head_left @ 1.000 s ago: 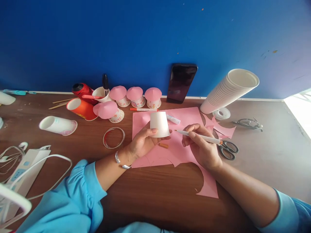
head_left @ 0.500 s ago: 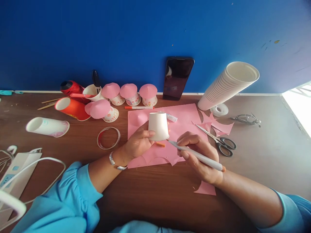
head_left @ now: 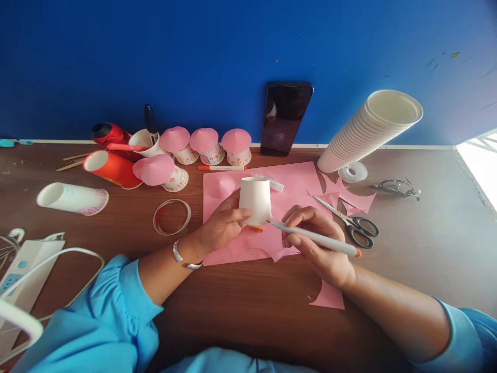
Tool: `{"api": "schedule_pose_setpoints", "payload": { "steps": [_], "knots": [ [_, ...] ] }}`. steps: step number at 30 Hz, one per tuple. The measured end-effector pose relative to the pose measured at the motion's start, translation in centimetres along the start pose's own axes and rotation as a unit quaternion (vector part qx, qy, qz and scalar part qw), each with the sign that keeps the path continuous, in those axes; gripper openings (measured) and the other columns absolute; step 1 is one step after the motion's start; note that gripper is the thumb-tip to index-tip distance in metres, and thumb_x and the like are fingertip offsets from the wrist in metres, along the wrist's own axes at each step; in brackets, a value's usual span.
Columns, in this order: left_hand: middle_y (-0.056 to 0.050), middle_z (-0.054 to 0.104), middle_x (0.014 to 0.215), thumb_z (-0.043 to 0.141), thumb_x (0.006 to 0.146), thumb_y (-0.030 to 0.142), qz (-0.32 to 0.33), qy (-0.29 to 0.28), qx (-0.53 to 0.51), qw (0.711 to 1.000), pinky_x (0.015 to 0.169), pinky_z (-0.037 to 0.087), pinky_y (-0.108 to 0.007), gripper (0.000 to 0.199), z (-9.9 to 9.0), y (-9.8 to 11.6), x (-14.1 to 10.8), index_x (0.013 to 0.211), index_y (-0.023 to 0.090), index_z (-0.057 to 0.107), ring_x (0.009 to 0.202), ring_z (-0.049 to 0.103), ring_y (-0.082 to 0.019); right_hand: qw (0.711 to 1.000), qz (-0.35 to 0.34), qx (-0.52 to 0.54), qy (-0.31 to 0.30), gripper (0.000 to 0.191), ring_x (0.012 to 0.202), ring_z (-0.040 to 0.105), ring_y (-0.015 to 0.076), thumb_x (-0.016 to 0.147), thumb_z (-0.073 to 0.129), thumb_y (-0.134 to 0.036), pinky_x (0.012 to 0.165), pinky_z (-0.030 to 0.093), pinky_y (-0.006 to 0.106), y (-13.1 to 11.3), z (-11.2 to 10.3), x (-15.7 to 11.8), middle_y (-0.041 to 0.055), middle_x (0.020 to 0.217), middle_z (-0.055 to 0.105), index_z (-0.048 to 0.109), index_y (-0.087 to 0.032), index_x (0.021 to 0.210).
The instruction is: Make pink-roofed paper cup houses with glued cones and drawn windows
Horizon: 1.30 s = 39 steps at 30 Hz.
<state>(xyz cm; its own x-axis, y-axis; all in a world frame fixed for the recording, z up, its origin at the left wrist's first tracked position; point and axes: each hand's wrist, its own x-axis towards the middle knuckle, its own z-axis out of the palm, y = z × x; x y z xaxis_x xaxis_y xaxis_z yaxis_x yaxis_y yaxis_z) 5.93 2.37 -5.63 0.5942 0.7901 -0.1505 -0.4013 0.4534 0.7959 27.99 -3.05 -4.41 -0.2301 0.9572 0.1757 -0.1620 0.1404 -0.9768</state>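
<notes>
My left hand (head_left: 223,225) grips a plain white paper cup (head_left: 255,199), held upside down with its wide rim at the bottom. In my right hand (head_left: 316,241) is a white marker (head_left: 322,239) with an orange end, held like a pen. Its tip meets the cup near the lower right of the rim. Under the cup lies pink paper (head_left: 287,186) with curved cut edges, and a small orange cap (head_left: 255,228) rests on it. A pink paper cone (head_left: 220,185) sits on the sheet's left part.
Behind stand several small cups with pink cone tops (head_left: 236,142). A phone (head_left: 286,119) leans on the blue wall, left of a tall stack of cups (head_left: 361,134). Scissors (head_left: 361,230) and paper scraps lie right; a tape roll (head_left: 171,217), red cup (head_left: 112,168) and power strip (head_left: 29,269) left.
Both hands keep their holds on the cup and marker. The marker now lies at a slightly flatter angle, its tip still at the rim. The whole view has shifted a little.
</notes>
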Motion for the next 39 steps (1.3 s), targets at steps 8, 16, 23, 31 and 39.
{"api": "schedule_pose_setpoints", "payload": {
  "steps": [8,16,23,31,39],
  "knots": [
    [-0.006,0.066,0.100,0.078,0.086,0.033,0.007,-0.019,0.028,0.999,0.075,0.055,-0.031,0.046,0.9,0.6,0.3,0.129,0.024,0.065,0.090,0.063,-0.021,0.994,-0.069,-0.083,-0.019,0.007,0.076,0.058,0.0169,0.097,0.067,-0.020,0.065,0.046,0.033,-0.6,0.1,-0.2,0.0014,0.084,0.063,0.065,-0.024,0.102],
    [-0.006,0.066,0.096,0.079,0.086,0.040,0.004,0.000,0.028,1.000,0.073,0.057,-0.030,0.048,1.2,1.0,0.1,0.129,0.023,0.065,0.090,0.063,-0.022,0.998,0.032,0.046,0.029,0.011,0.065,0.060,0.0147,0.101,0.067,-0.034,0.062,0.047,0.031,0.5,-0.3,0.0,-0.0004,0.078,0.063,0.067,-0.023,0.097],
    [-0.008,0.069,0.104,0.077,0.088,0.037,-0.005,0.002,0.012,1.000,0.076,0.060,-0.032,0.048,0.7,0.6,0.2,0.133,0.025,0.065,0.095,0.065,-0.023,0.998,0.036,0.040,0.026,0.010,0.063,0.061,0.0134,0.099,0.070,-0.032,0.059,0.049,0.030,0.2,-0.2,0.0,-0.0002,0.081,0.064,0.068,-0.023,0.095],
    [-0.008,0.072,0.107,0.071,0.093,0.032,-0.011,-0.008,-0.004,1.000,0.078,0.059,-0.031,0.040,0.7,0.5,0.1,0.132,0.025,0.064,0.098,0.068,-0.023,1.000,0.025,0.001,0.019,0.008,0.065,0.061,0.0136,0.099,0.069,-0.032,0.058,0.050,0.029,-0.2,-0.2,-0.1,0.0002,0.083,0.062,0.068,-0.024,0.098],
    [-0.008,0.071,0.110,0.072,0.092,0.031,-0.021,0.000,-0.009,1.000,0.078,0.060,-0.032,0.041,0.6,0.4,0.1,0.131,0.025,0.064,0.100,0.068,-0.023,0.999,0.036,0.024,0.013,0.010,0.065,0.060,0.0140,0.099,0.070,-0.035,0.061,0.050,0.031,0.1,-0.2,0.0,-0.0001,0.083,0.062,0.069,-0.025,0.098]
  ]
}}
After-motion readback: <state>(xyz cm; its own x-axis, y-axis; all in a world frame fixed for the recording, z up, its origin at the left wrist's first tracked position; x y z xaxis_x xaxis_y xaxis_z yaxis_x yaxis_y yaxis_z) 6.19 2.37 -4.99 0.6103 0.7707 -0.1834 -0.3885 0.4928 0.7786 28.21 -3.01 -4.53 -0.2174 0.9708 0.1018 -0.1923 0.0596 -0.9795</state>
